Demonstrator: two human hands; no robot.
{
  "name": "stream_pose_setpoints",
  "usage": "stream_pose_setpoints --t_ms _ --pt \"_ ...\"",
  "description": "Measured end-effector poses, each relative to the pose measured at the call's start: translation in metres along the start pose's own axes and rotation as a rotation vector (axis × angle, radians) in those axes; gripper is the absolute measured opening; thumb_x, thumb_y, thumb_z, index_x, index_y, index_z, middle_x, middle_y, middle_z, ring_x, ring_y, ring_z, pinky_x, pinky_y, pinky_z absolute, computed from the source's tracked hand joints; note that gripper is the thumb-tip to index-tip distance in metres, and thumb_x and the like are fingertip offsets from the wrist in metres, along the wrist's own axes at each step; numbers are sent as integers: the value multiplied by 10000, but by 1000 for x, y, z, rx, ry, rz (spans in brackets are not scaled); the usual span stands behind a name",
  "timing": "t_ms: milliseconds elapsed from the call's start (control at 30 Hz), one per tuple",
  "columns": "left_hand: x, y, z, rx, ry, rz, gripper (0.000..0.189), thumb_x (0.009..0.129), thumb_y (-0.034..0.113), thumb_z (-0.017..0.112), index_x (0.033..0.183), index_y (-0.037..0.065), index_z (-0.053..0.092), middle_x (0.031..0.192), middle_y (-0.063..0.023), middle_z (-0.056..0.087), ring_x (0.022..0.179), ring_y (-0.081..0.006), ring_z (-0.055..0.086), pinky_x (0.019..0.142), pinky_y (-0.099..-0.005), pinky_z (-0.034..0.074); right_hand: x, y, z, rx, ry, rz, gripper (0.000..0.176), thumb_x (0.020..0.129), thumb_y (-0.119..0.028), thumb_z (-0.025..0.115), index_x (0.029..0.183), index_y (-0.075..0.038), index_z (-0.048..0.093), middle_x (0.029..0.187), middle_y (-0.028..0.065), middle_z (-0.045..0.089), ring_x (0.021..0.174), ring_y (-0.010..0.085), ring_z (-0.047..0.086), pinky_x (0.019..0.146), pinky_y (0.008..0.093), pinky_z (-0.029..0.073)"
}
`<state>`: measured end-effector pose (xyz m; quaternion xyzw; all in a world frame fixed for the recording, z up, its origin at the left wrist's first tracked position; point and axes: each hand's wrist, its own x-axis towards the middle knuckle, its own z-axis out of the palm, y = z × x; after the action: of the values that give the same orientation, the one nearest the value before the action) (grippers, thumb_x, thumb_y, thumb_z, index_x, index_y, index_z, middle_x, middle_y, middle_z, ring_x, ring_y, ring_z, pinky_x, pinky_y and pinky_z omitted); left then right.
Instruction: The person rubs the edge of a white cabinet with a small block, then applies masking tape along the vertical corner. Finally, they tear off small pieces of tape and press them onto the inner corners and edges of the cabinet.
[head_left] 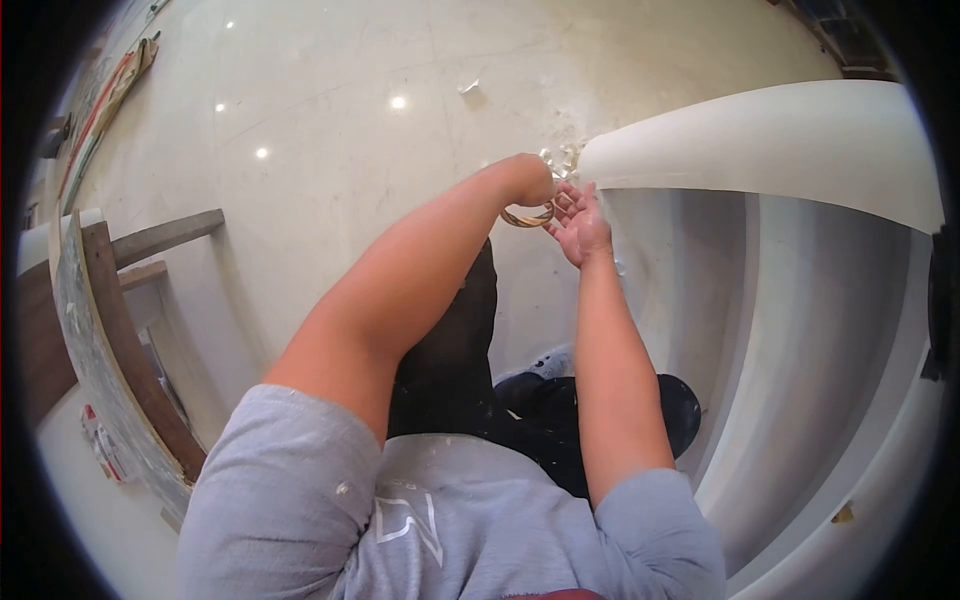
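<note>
My left hand (532,180) is bent away from me in front of my body, its fingers hidden behind the wrist. A brown ring-shaped thing (528,218), like a roll or coil, shows just below that wrist. Close beside it, my right hand (580,228) is palm up with its fingers apart and slightly curled, the fingertips right by the ring and the left hand. Whitish scraps (570,158) lie beyond both hands at the near end of a large white curved panel (760,140).
Pale curved layers like steps (800,300) fill the right side below the panel. On the left stands a curved wooden frame (125,330) with a jutting beam (170,238). A crumpled scrap (472,92) lies on the shiny floor (330,60). Long strips (105,115) lie at far left.
</note>
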<state>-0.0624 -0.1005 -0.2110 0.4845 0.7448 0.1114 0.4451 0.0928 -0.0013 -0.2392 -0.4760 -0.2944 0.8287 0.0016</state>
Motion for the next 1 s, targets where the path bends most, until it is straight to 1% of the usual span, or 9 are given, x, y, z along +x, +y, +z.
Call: stream_pose_setpoints --t_ms 67,133,233,433,533,567,667,767,1000 --pt "-16 29 -21 -430 -91 -202 371 934 309 605 1105 8 741 987 -192 717 938 -298 721 791 -451 587 -23 -13 -6 -233 -37 -18 488 1011 -526 576 1250 -103 624 923 33 661 809 169 624 712 355 503" --pt "7 27 -6 -748 -193 -141 400 937 337 670 1175 18 717 1103 -174 683 990 -272 702 802 -438 607 -42 -29 -21 -603 34 -19 522 1003 -560 570 1225 -93 641 869 42 670 788 185 627 727 381 507" --pt "26 39 -7 -905 -181 -168 611 911 411 750 1390 70 588 1291 -169 629 1089 -306 667 870 -439 595 -128 -73 -13 -1275 288 -319 395 979 -408 642 1024 -22 711 826 87 687 743 201 653 706 354 520" --pt "96 3 18 -1018 118 -209 768 833 273 840 1478 84 469 1344 -182 608 1179 -312 613 903 -432 560 -316 -77 -33 -1028 357 -244 255 926 -262 732 998 -19 699 847 79 694 785 145 636 724 321 505" --pt "104 3 43 -1120 132 -199 737 812 196 848 1446 86 488 1330 -178 613 1178 -304 607 894 -424 554 -322 -45 -67 -1093 477 -191 227 931 -244 738 995 -30 696 844 61 688 774 142 621 721 317 506" --pt "107 3 47 -1157 126 -191 722 810 174 843 1435 90 493 1319 -169 617 1176 -297 605 895 -421 550 -334 -48 -64 -1353 427 -317 214 940 -238 732 988 -33 694 846 47 680 770 142 606 730 310 502" --pt "115 1 54 -1221 157 -158 658 818 143 818 1398 103 509 1256 -133 653 1115 -254 631 873 -410 545 -343 -37 -85 -836 461 -174 187 970 -220 700 999 -37 676 822 -18 623 742 91 561 679 270 461" --pt "121 -1 60 -1215 178 -130 602 814 123 812 1351 92 541 1200 -103 682 1021 -210 655 833 -389 551 -346 -33 -87 -1054 466 -259 195 961 -234 717 1009 -49 678 838 -22 615 744 80 538 676 259 459" --pt "128 0 72 -1102 298 -95 423 816 76 791 1206 53 628 954 -90 720 803 -165 666 660 -304 540 -341 -33 -93 -1011 412 -221 257 952 -282 736 1055 -56 675 877 -18 625 761 84 548 678 256 479"
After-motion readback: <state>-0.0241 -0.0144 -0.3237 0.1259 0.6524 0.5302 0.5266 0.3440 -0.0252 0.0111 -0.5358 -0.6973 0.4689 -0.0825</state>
